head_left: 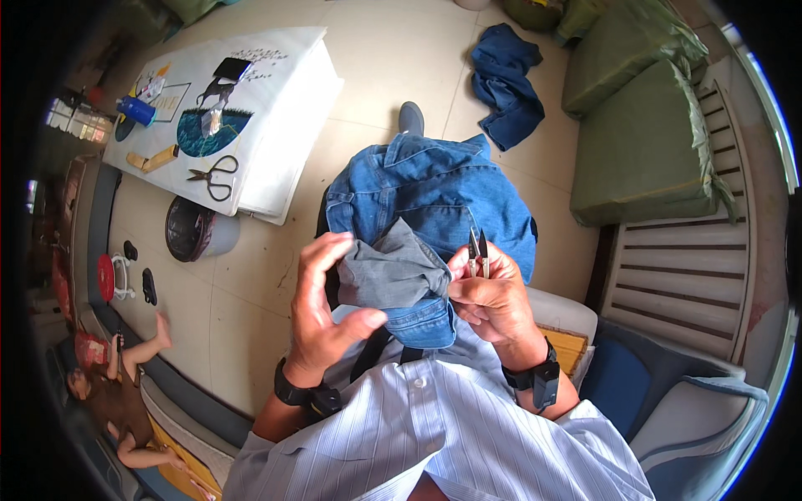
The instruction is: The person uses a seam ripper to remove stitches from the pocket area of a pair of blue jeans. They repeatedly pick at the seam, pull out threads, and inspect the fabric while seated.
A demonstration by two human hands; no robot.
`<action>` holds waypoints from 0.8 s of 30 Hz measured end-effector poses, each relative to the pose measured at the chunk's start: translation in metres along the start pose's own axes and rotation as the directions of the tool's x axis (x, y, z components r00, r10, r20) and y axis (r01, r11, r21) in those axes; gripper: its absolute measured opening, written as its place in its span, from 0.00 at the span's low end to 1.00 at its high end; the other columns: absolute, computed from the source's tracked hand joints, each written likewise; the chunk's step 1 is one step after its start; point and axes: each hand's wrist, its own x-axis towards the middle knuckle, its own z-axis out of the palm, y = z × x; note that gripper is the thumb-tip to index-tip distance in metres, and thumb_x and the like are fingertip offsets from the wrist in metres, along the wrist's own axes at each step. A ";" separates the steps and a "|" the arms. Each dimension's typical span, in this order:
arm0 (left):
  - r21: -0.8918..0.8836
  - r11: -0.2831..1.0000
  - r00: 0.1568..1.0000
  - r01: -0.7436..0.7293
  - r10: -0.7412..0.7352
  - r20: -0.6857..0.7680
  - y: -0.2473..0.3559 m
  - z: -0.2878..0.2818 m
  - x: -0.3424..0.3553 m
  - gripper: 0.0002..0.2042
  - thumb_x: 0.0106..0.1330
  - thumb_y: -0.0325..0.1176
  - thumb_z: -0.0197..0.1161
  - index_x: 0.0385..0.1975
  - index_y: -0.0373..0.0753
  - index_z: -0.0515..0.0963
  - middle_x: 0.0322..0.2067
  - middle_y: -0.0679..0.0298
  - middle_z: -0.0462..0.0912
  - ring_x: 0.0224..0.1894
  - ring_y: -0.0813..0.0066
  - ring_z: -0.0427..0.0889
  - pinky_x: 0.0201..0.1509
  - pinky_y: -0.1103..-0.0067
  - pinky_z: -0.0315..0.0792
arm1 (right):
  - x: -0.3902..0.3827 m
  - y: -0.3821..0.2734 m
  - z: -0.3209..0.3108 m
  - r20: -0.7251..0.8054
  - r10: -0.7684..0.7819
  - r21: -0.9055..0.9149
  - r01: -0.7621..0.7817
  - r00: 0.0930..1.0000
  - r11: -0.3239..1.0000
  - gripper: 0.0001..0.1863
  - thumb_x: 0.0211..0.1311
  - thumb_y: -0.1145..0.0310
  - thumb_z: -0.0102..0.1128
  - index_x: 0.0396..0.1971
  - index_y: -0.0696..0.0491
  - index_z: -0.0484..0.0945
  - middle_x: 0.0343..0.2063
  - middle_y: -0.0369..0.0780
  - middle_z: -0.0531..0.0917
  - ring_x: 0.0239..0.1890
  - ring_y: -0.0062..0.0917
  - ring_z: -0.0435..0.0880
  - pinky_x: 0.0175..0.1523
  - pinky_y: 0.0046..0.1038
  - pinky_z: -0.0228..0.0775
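Blue denim jeans point(434, 200) are bunched across my lap, with a grey fabric piece like a pocket lining point(388, 267) folded out over a denim band point(413, 326). My left hand point(326, 309) is at the left side of the grey fabric, fingers curved and apart, thumb free. My right hand point(493, 301) is closed round small thread snips point(480, 255), blades pointing up, its thumb at the right edge of the grey fabric.
A white table point(296, 134) bears scissors point(217, 179), a blue bottle point(138, 113) and small items. A bin point(196, 234) stands below. Jeans point(505, 88) lie on the floor. Green wrapped bundles point(635, 142) sit at right on a slatted bench point(668, 284). Another person point(125, 409) reclines at lower left.
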 end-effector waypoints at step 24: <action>-0.567 0.460 0.723 0.683 -0.533 0.439 -0.016 0.015 0.026 0.10 0.68 0.32 0.68 0.43 0.34 0.79 0.39 0.68 0.83 0.40 0.83 0.80 0.48 0.82 0.74 | 0.003 -0.003 -0.016 0.102 0.049 -0.095 -0.039 0.994 0.995 0.16 0.49 0.92 0.61 0.38 0.58 0.81 0.28 0.36 0.83 0.15 0.11 0.68 0.18 0.19 0.52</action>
